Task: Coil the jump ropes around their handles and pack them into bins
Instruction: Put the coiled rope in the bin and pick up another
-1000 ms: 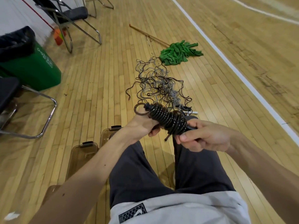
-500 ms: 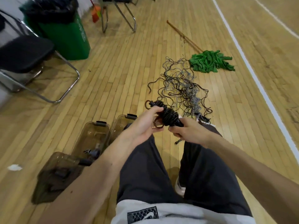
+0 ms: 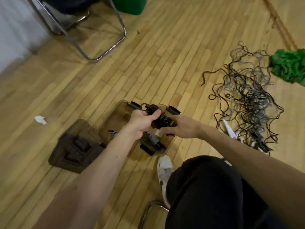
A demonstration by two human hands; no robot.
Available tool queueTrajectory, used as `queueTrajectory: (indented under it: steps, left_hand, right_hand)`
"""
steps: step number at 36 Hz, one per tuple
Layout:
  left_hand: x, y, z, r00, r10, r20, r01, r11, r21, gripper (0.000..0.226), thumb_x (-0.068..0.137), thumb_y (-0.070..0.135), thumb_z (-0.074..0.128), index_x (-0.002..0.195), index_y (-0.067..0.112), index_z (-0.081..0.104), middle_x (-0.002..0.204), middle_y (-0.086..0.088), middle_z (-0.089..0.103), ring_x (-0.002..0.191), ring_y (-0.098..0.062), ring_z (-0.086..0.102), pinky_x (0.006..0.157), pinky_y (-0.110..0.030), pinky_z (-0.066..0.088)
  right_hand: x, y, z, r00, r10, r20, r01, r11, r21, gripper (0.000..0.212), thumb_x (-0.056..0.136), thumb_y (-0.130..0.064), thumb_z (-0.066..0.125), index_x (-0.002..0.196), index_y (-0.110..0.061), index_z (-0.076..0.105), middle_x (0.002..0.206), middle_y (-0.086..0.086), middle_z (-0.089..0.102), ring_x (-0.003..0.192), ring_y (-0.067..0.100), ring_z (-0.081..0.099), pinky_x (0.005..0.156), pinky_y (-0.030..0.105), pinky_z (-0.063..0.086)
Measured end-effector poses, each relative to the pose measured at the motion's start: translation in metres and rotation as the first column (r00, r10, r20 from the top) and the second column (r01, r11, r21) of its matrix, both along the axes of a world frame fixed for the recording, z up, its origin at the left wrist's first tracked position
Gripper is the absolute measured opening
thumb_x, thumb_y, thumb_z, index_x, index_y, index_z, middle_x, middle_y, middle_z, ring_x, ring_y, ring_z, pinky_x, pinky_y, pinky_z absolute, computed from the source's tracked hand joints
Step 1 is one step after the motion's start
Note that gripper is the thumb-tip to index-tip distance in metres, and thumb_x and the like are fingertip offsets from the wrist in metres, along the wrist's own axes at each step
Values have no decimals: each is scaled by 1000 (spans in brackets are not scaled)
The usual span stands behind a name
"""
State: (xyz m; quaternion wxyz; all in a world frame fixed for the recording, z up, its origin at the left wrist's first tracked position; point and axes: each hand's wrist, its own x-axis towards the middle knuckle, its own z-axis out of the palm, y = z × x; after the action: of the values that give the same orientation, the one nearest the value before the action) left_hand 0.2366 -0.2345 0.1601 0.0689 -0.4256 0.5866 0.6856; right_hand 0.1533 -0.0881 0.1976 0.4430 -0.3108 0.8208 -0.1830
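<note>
Head view, motion-blurred. Both hands hold one coiled jump rope at the centre of the frame. The left hand has its fingers curled round the upper-left end of the dark bundle. The right hand grips the lower-right end. Half a second earlier the same bundle is held out ahead of the knees, with the bins to the lower left of the hands. Now the view has swung down and left, and the bundle sits directly over the bins. It lies above the meeting edges of the middle bin and the right bin; whether it touches either rim cannot be told.

A wound rope lies inside the right bin, below the hands. The left bin holds dark shapes too blurred to name. All three bins are tinted, see-through and stand side by side on the wooden floor.

The tangle of loose ropes, centred in the earlier frames, now lies at the right of the frame. The green mop head has shifted to the right edge. A chair frame fills the upper left, and a white paper scrap lies at the left. A white shoe and a dark trouser leg occupy the lower right.
</note>
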Motion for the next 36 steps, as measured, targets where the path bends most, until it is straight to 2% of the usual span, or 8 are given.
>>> queueTrajectory:
  steps: [5,8,12,19,25,30,33,36]
  left_hand:
    - [-40,-4,-100,987,1,160,-23,990,137,40,89,23,74,116,-3,61,108,-18,72,92,-26,73,76,-36,63]
    - [-58,-2,-158,965,-60,255,39,996,86,34,91,29,72,110,2,64,97,-10,71,87,-21,71,72,-31,60]
    - [-82,-8,-228,926,-116,358,129,992,-12,38,90,37,73,109,5,68,97,-5,71,88,-20,68,74,-32,58]
    - [-110,2,-317,875,-141,464,210,973,-99,39,89,39,73,115,10,65,109,-5,68,105,-20,62,80,-31,48]
    - [-98,8,-342,792,-193,579,295,952,-85,35,94,21,67,125,9,58,123,-13,60,111,-30,60,94,-45,55]
    - [-83,10,-336,669,-306,677,614,742,-271,27,98,11,57,125,3,57,127,-18,59,115,-32,59,96,-40,52]
    - [-68,13,-335,546,-361,756,786,532,-314,17,99,7,56,113,4,63,120,-16,64,110,-30,61,90,-36,50]
    - [-53,14,-340,488,-371,790,840,444,-310,14,97,10,59,108,5,66,123,-17,62,107,-31,62,90,-38,51]
  right_hand:
    - [-50,-12,-110,990,-84,112,78,996,53,57,91,-74,47,111,-23,63,95,-1,69,93,19,67,83,34,55]
    - [-72,-22,-172,985,-86,152,60,984,169,51,97,-59,51,104,-11,68,91,8,71,85,24,68,78,38,57]
    - [-86,-40,-239,998,-52,29,42,962,269,38,100,-44,56,112,-8,64,85,3,63,70,15,59,53,24,45]
    - [-91,-44,-324,987,-160,-13,157,943,293,55,102,-38,55,145,-10,35,118,13,57,92,22,59,71,30,51]
    - [-87,-48,-349,1000,-9,-4,10,953,302,27,100,-19,60,127,-15,55,105,5,54,89,19,60,69,29,52]
    - [-73,-63,-367,999,47,25,-53,954,295,21,100,-21,60,118,-12,56,100,4,54,77,15,55,58,25,42]
    - [-64,-65,-373,993,97,66,-111,952,284,21,101,-15,57,122,-11,58,100,4,56,83,18,59,65,27,46]
    - [-52,-67,-379,984,121,128,-152,950,272,23,102,-13,54,125,-11,56,103,6,58,89,20,60,70,27,47]
